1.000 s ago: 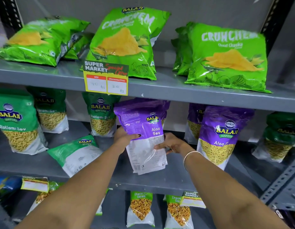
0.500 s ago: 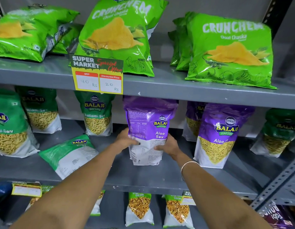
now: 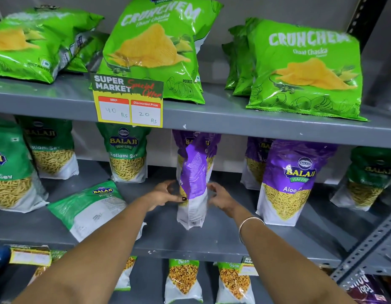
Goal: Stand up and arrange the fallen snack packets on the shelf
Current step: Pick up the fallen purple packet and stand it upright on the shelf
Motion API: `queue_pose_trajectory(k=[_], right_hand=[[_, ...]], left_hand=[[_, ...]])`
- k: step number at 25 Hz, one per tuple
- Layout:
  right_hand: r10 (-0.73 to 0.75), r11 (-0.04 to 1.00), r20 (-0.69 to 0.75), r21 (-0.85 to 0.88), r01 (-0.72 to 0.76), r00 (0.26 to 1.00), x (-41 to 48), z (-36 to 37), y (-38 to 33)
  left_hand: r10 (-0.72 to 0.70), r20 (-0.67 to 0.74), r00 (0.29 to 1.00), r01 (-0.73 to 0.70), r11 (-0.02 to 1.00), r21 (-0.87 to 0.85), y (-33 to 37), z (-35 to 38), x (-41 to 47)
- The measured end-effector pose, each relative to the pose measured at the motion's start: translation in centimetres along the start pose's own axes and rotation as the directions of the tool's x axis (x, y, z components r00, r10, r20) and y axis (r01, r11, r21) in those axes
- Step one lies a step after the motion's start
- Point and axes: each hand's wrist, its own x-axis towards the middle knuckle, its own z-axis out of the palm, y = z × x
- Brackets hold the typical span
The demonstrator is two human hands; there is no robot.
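Observation:
A purple Aloo Sev packet [image 3: 194, 183] stands edge-on on the grey middle shelf [image 3: 223, 240], in front of another purple packet [image 3: 199, 139]. My left hand [image 3: 166, 194] pinches its lower left side with the thumb on it. My right hand [image 3: 220, 197] cups its lower right side, fingers curled against it. A green Ratlami Sev packet [image 3: 89, 209] lies flat on the same shelf, to the left of my left arm.
Upright green Ratlami Sev packets [image 3: 127, 152] stand at the left and purple Aloo Sev packets [image 3: 291, 181] at the right. Green Crunchem chip bags [image 3: 306, 66] fill the upper shelf, behind a price tag [image 3: 127, 102]. Chana packets [image 3: 183, 279] stand below.
The purple packet went from tilted and lifted to resting upright on the shelf, then turned edge-on. Both hands slid down to its lower sides.

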Motion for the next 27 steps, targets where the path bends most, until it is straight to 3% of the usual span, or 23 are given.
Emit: queue_pose_trajectory(k=[3, 5, 9, 13, 16, 20, 24, 27], right_hand=[[0.008, 0.996, 0.266, -0.093, 0.018, 0.964, -0.2, 0.0, 0.1], [0.015, 0.993, 0.329, -0.117, 0.025, 0.944, -0.8, 0.2, -0.4], [0.043, 0.988, 0.274, -0.157, 0.001, 0.961, -1.9, 0.1, -1.2], [0.034, 0.998, 0.222, 0.034, -0.043, 0.974, -2.6, -1.0, -1.0], [0.06, 0.997, 0.205, 0.03, -0.067, 0.977, -3.2, -2.4, -1.3], [0.11, 0.99, 0.138, 0.068, -0.121, 0.984, -2.9, -3.0, -0.8], [0.069, 0.992, 0.051, 0.104, -0.074, 0.996, -3.1, -3.1, -0.5], [0.051, 0.992, 0.047, 0.114, -0.056, 0.998, -3.3, -3.5, -0.7]], left_hand=[[0.079, -0.005, 0.997, -0.079, 0.997, 0.028, 0.5, 1.7, 0.1], [0.113, 0.005, 0.994, -0.113, 0.993, 0.015, 1.0, 2.4, 0.0], [0.124, 0.024, 0.992, -0.124, 0.992, -0.016, 1.3, 2.4, 0.1], [0.103, 0.049, 0.993, -0.102, 0.995, -0.015, 1.2, 1.7, 0.3], [0.019, 0.056, 0.998, -0.02, 1.0, 0.023, 1.1, 0.9, 0.4], [0.023, -0.067, 0.997, -0.021, 0.999, 0.031, 0.4, 0.2, 1.2], [0.03, -0.123, 0.992, -0.041, 0.995, -0.088, 0.6, 0.8, 1.5], [0.046, -0.124, 0.991, -0.051, 0.998, -0.038, 0.3, 1.2, 1.6]])
